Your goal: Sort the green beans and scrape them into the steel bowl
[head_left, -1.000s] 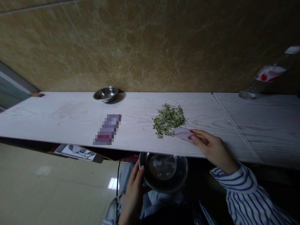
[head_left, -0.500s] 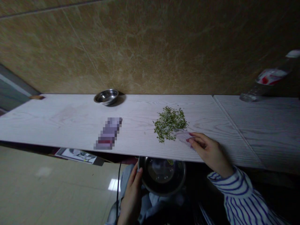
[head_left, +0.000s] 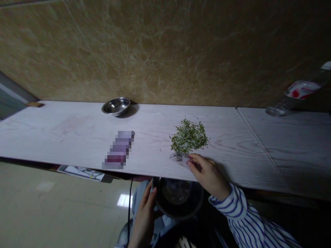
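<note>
My left hand (head_left: 146,208) grips the left rim of a dark metal bowl (head_left: 195,208), which is just under the table's front edge. Inside it the bottom looks shiny. Between the thumb and fingers of my right hand (head_left: 210,174) is a thin, clear plastic sheet (head_left: 179,158), lying low over the tabletop. Its far edge meets the near side of a spread of small green beans or grains (head_left: 190,136); their exact kind is too small to tell.
A small steel bowl (head_left: 116,106) rests near the wall at back left. In front of it lies a pixelated flat object (head_left: 120,150). A clear bottle with a red and white label (head_left: 302,89) stands at far right on the white wood-grain table (head_left: 72,134).
My right hand has moved left and towards the table's front edge with the plastic sheet. The nearest green grains have shifted slightly. My left hand keeps holding the bowl.
</note>
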`<state>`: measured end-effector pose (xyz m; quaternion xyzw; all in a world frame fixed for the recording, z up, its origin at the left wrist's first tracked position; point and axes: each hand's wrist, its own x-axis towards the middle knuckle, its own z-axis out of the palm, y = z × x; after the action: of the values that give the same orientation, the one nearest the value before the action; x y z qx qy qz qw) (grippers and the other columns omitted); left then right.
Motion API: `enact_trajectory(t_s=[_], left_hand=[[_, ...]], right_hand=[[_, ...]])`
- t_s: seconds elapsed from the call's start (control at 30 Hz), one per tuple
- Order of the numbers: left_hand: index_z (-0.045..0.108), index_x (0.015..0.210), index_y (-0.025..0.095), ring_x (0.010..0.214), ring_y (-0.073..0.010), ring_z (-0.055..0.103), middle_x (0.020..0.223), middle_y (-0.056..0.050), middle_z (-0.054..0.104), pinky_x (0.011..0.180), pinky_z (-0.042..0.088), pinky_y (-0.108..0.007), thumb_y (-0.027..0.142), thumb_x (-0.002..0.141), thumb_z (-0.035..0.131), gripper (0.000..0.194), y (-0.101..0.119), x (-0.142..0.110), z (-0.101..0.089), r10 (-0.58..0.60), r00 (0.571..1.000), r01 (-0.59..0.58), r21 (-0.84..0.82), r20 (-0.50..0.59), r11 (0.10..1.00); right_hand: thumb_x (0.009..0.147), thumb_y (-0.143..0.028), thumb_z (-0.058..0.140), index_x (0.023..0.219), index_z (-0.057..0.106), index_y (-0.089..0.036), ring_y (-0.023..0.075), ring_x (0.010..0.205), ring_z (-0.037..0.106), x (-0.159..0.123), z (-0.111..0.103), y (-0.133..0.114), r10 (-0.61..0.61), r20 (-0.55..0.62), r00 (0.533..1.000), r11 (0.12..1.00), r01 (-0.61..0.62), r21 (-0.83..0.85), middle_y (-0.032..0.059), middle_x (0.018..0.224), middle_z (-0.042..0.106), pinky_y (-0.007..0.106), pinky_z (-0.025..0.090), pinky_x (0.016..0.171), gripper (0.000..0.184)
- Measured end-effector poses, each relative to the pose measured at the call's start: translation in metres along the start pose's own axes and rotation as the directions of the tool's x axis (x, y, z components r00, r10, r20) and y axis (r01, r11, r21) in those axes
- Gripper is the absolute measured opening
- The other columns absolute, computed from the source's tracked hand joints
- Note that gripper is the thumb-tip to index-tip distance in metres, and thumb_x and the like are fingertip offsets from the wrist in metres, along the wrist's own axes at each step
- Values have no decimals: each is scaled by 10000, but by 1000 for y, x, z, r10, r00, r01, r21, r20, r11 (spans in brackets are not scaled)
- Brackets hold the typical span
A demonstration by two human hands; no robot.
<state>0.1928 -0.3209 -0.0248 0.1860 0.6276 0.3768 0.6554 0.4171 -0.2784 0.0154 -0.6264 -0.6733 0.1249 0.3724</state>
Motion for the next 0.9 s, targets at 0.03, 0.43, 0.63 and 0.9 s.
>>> enact_trajectory(t_s=[0.03,0.43,0.63,0.9], left_hand=[[535,1440,297,1380,-298,487,1552,-80,489,782,589,-315,386,901,602,550,0,0,0,-6,1000,6,-10,-6,1000],[565,1398,265,1387,-316,482,1566,-107,466,820,589,-341,425,879,653,550,3,6,11,-23,998,25,30,-54,999],[518,1446,250,1381,-309,491,1555,-126,478,884,575,-388,406,895,636,585,8,4,17,-43,997,44,12,-67,999],[514,1453,243,1404,-296,469,1570,-109,465,847,594,-345,338,902,637,573,6,2,17,-69,997,69,-2,-36,998]], right_hand=[[885,-187,557,1048,712,-193,208,755,768,2,-1,3,0,-9,1000,1000,0,-20,75,879,805,286,606,690,225],[891,-213,547,1056,715,-199,230,755,765,29,-20,29,28,-9,1000,991,-29,-127,83,875,804,318,603,676,236],[918,-257,542,1073,711,-188,221,779,758,40,-32,35,8,-52,999,995,-13,-99,86,915,800,322,594,714,240],[932,-283,549,1061,721,-214,234,820,754,41,-30,43,8,-117,993,993,-22,-118,85,968,800,347,589,735,226]])
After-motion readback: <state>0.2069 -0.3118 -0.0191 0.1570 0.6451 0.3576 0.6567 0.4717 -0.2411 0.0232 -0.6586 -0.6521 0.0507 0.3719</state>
